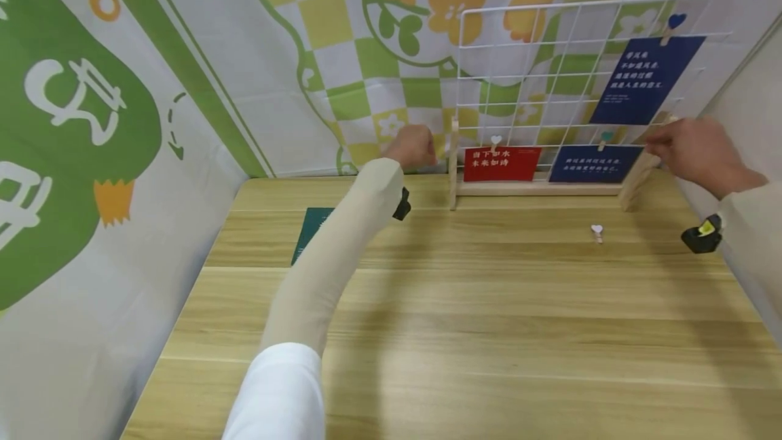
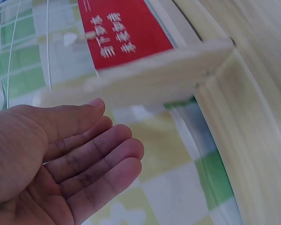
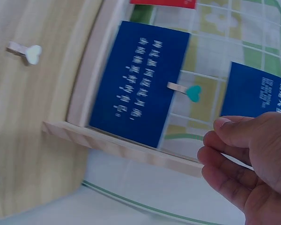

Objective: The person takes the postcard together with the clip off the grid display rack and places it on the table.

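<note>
A white wire grid rack (image 1: 519, 76) with wooden side posts stands at the back of the table. My left hand (image 2: 84, 164), palm showing and fingers loosely bent, is beside the left wooden post (image 2: 145, 75), holding nothing. My right hand (image 3: 257, 154) is by the upper part of the right wooden post (image 3: 122, 150), fingers bent and thumb near the index finger; nothing shows between them. Clothespins with hearts hold a red card (image 1: 510, 172), a lower blue card (image 1: 592, 165) and an upper blue card (image 1: 647, 80) at the grid.
A loose clothespin with a white heart (image 1: 597, 233) lies on the wooden table (image 1: 489, 331) in front of the rack. A dark green card (image 1: 311, 226) is partly hidden behind my left forearm. Patterned cloth (image 1: 330, 19) hangs behind the rack.
</note>
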`<move>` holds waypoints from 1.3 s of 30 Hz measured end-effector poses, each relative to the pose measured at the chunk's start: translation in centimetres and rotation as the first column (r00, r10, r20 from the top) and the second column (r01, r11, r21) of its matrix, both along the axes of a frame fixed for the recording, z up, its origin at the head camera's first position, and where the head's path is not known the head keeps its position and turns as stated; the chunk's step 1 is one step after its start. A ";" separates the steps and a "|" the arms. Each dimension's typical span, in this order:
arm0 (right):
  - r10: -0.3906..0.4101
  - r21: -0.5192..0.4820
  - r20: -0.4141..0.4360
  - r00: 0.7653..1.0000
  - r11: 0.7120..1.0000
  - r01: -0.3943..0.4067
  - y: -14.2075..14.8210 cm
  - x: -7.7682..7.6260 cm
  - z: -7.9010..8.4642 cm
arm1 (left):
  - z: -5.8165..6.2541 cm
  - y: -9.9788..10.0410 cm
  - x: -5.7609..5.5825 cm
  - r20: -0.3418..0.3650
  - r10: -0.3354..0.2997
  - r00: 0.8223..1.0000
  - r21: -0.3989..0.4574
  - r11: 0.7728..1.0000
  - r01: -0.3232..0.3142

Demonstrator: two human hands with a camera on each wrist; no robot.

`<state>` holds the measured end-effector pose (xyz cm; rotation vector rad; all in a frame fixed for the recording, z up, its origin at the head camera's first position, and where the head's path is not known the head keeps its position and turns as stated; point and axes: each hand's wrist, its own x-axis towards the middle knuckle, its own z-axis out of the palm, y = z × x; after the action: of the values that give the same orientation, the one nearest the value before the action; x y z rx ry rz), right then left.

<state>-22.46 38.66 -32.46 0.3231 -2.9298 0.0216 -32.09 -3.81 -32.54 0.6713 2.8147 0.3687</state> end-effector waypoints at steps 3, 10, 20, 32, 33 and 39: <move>-0.007 0.001 -0.050 0.999 1.000 0.007 0.4 -0.1 1.1 | 0.2 1.8 -0.1 -0.028 -0.044 0.999 -0.014 0.999 0.043; -0.085 -0.023 -0.057 0.995 0.996 0.084 0.1 -0.1 3.9 | 0.9 5.4 0.4 0.015 -0.048 0.999 0.017 0.999 0.048; -0.164 -0.024 -0.141 0.976 0.986 0.162 -0.1 -0.4 7.6 | 2.5 10.1 0.4 -0.049 -0.127 0.991 0.021 0.991 0.128; -0.162 -0.127 -0.270 0.949 0.983 0.132 -0.5 -1.1 10.8 | 4.6 14.7 0.6 -0.110 -0.177 0.978 0.051 0.982 0.184; -0.168 -0.135 -0.268 0.949 0.982 0.135 -0.7 -1.1 11.0 | 4.8 15.0 0.7 -0.119 -0.190 0.975 0.053 0.979 0.197; -0.191 -0.070 -0.236 0.953 0.981 0.179 -1.8 -1.3 11.9 | 5.8 16.6 1.1 -0.184 -0.236 0.954 0.044 0.968 0.248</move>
<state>-23.79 36.85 -20.52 0.0380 -2.6990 0.0235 -31.00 12.82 -26.74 1.1026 2.8457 0.3749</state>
